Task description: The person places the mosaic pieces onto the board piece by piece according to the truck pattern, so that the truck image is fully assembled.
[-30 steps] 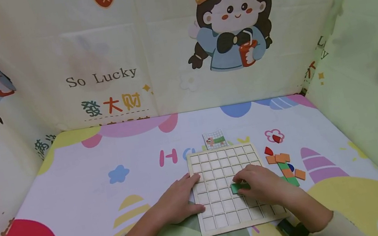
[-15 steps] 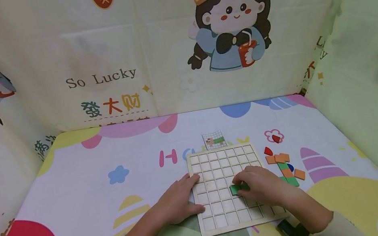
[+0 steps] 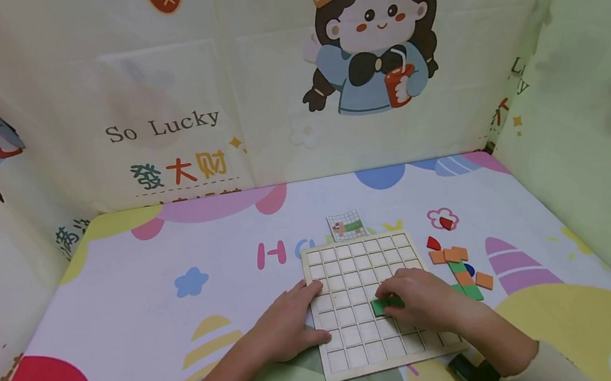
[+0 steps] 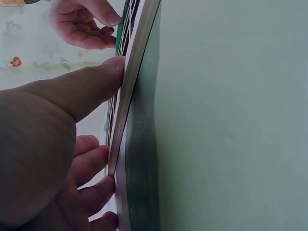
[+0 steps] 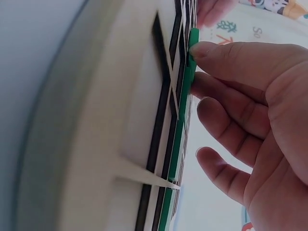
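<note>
Right under the right hand (image 3: 419, 296), on the wooden board (image 3: 357, 357): a green tile (image 3: 379, 307), pinched between thumb and fingertip. Can't tell if seated flat in the grid. Beneath the other fingers, going by the right wrist view, a green row (image 5: 179, 139), so probably a decent start there; no exact count possible with fingers in the way. Over at the left hand (image 3: 279, 329), spread out, with thumb and fingertips touching the board's edge, likely just for steadying. Between both hands and beyond, loads of bare squares, so early days, would guess. Past the right hand, off the board on the tabletop (image 3: 139, 307): orange tiles (image 3: 437, 257), loose green tiles (image 3: 474, 293), two red pieces (image 3: 434, 243) and a blue piece (image 3: 469, 270). No orange, red or blue visible in the grid. Ahead of both hands, by the far edge: a small card (image 3: 348, 226), with a gridded picture partly in green. Compared with that, mostly unfinished.
</note>
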A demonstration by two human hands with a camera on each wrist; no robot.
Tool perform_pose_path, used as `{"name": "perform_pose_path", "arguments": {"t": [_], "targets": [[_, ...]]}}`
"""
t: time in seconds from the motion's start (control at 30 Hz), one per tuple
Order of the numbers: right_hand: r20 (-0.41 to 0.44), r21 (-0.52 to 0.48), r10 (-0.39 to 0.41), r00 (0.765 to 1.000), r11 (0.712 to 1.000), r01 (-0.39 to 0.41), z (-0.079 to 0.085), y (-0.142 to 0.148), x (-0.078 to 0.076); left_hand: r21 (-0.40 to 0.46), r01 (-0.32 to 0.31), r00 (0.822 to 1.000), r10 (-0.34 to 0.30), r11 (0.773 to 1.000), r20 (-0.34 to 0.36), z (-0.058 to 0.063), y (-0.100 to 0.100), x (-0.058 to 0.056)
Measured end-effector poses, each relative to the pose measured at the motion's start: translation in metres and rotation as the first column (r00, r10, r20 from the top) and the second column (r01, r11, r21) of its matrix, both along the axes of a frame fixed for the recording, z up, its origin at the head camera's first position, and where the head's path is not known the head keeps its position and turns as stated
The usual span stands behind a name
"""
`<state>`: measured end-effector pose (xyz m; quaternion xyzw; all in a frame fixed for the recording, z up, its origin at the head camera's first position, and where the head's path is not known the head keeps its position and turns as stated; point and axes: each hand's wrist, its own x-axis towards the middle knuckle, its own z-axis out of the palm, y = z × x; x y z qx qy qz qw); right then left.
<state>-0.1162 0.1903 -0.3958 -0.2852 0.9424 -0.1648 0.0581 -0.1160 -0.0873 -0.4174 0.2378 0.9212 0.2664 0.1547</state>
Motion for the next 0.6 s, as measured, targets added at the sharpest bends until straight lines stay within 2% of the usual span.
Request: {"name": "perform_pose_path", "arguments": {"t": [0.6], "targets": [[-0.004,-0.021,0.015,1.0,1.0,-0.015,0.002,-0.0001,-0.0002,0.003,-0.001,1.0,0.001,1.0,-0.005,0.0011,0.0003,0.0008]]}}
